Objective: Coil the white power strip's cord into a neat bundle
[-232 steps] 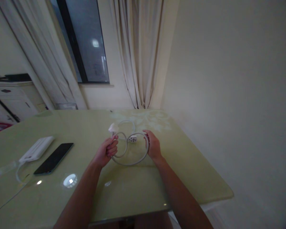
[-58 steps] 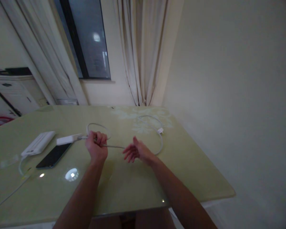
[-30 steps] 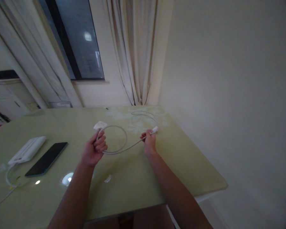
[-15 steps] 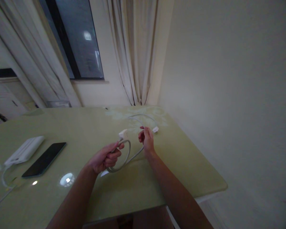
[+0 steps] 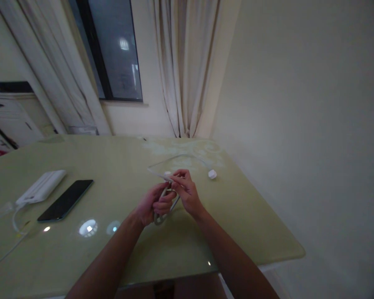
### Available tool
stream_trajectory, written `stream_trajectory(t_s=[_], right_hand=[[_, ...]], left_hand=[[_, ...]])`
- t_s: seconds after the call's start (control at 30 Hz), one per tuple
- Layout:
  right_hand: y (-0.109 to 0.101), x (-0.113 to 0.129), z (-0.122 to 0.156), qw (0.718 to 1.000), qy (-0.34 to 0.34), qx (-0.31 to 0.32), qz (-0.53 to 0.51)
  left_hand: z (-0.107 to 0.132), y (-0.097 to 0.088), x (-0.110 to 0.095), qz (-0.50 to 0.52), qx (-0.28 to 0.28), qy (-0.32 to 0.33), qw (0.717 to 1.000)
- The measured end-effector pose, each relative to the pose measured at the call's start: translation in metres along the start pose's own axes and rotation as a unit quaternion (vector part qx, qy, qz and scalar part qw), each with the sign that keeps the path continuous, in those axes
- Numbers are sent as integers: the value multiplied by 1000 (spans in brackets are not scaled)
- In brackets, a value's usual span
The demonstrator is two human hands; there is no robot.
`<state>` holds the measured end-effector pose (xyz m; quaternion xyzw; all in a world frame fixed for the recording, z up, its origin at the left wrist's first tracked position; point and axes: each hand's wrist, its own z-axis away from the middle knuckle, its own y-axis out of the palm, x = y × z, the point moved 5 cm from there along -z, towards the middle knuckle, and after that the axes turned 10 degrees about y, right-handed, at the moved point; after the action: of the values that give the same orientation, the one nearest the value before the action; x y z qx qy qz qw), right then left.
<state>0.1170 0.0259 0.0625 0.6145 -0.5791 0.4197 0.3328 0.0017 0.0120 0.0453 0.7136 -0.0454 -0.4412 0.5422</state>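
Observation:
A pale grey-white cable (image 5: 158, 219) is partly looped up above the table in front of me. My left hand (image 5: 152, 203) is closed around the gathered loops, which hang just below its fingers. My right hand (image 5: 188, 195) meets it from the right, its thumb and fingers pinching a stretch of the same cable. Behind the fingers shows a small part of a white block-shaped end (image 5: 167, 173), mostly hidden. From the hands, a thinner-looking length curves over the far tabletop to a white plug-like end (image 5: 212, 174) lying right of my right hand.
The glossy greenish table (image 5: 255, 232) has a rounded right corner near the wall. On its left side lie a black-screened phone (image 5: 65, 200) and a white power bank (image 5: 42, 187) with a white cord (image 5: 9, 251) attached. Curtains (image 5: 187, 70) hang beyond the far edge.
My right hand has come left and toward me, bringing its stretch of cable to the left hand. The left hand has shifted slightly right. The view has also turned a little.

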Motion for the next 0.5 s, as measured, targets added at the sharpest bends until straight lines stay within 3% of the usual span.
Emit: stream_trajectory(t_s=[0.13, 0.23, 0.37, 0.5], right_hand=[[10, 14, 13, 993, -61, 16, 99], [21, 23, 27, 969, -145, 41, 196], [25, 24, 36, 937, -210, 65, 271], [19, 25, 39, 916, -253, 50, 309]], left_hand=[[1, -16, 10, -31, -27, -59, 997], [7, -35, 17, -101, -34, -81, 991], [9, -41, 18, -160, -45, -30, 986], [3, -22, 16, -169, -68, 63, 981]])
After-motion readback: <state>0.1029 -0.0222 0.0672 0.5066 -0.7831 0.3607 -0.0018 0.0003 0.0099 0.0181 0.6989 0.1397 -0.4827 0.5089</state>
